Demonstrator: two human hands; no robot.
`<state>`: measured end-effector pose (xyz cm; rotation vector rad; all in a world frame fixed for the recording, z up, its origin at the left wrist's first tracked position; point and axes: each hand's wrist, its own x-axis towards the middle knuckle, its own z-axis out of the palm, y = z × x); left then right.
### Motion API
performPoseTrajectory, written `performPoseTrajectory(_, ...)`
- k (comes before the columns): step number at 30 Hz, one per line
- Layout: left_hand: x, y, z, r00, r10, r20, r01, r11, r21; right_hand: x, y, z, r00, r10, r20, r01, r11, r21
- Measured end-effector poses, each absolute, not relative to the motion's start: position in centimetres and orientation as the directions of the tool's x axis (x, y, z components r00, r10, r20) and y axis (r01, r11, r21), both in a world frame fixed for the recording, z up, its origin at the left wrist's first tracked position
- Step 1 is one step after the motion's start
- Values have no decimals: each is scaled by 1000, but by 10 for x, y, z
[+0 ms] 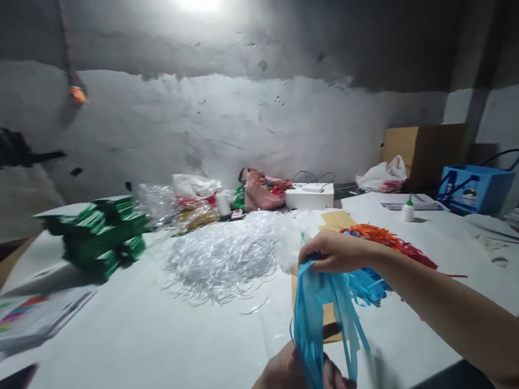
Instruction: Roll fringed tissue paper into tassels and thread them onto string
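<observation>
A bunch of blue paper strips [324,315] hangs between both hands above the white table [142,355]. My right hand [334,251] is closed on the top of the bunch. My left hand [299,380], low at the front, is closed around the lower part of the strips. Just behind my right hand lie orange and red shredded strips [388,240] on a brown cardboard sheet [336,219].
A heap of white shredded strips [224,255] lies mid-table. Stacked green boxes [100,234] stand at the back left, printed sheets [19,318] at the left. A glue bottle [407,210], blue bag [476,188], cardboard box [424,153] and white box [309,196] are at the back.
</observation>
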<state>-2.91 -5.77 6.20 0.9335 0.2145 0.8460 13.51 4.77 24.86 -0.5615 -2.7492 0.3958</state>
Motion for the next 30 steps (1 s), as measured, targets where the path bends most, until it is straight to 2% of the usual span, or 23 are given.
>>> performPoseTrajectory(3,-64,-88,32,568,807,161,-639,309,704,104,60,218,-893,364,265,261,898,-355)
performPoseTrajectory(5,-96,-99,21,520,853,48,-547,290,785,93,71,194,-888,345,305,227,904,-362)
performPoseTrajectory(7,-134,-101,22,371,927,-59,-206,144,968,89,79,168,-865,342,368,209,911,-356)
performPoseTrajectory(8,-154,-100,27,267,962,-52,36,44,998,89,80,155,-845,344,409,205,915,-347)
performPoseTrajectory(9,-174,-96,33,185,983,5,312,-63,948,89,78,140,-822,344,453,203,921,-332)
performPoseTrajectory(10,-194,-92,40,139,988,59,452,-117,884,88,74,124,-797,341,498,202,928,-312)
performPoseTrajectory(14,-265,-74,54,56,964,259,692,-225,686,71,36,41,-758,256,600,170,965,-197)
performPoseTrajectory(15,-279,-74,51,42,952,303,740,-234,631,62,26,17,-767,205,608,148,979,-142)
performPoseTrajectory(16,-290,-76,45,27,940,340,781,-232,580,54,17,-6,-759,131,638,176,984,9)
performPoseTrajectory(17,-297,-81,37,11,930,368,814,-222,537,45,10,-27,-749,88,657,217,969,117)
performPoseTrajectory(18,-300,-87,28,-4,923,386,837,-207,506,38,4,-45,-749,71,658,216,966,142)
performPoseTrajectory(21,-281,-109,0,39,887,460,900,-231,370,29,-3,-75,-759,111,642,245,962,123)
performPoseTrajectory(23,-248,-117,-16,235,805,545,912,-377,163,30,-4,-77,-760,165,628,274,958,79)
performPoseTrajectory(26,-190,-111,-39,502,639,583,802,-595,-39,34,-4,-72,-739,178,649,276,960,51)
performPoseTrajectory(28,-162,-100,-52,520,631,576,805,-588,-81,36,-5,-70,-710,162,686,270,961,52)
performPoseTrajectory(30,-151,-90,-60,443,665,601,858,-510,-69,38,-5,-69,-715,148,683,272,959,77)
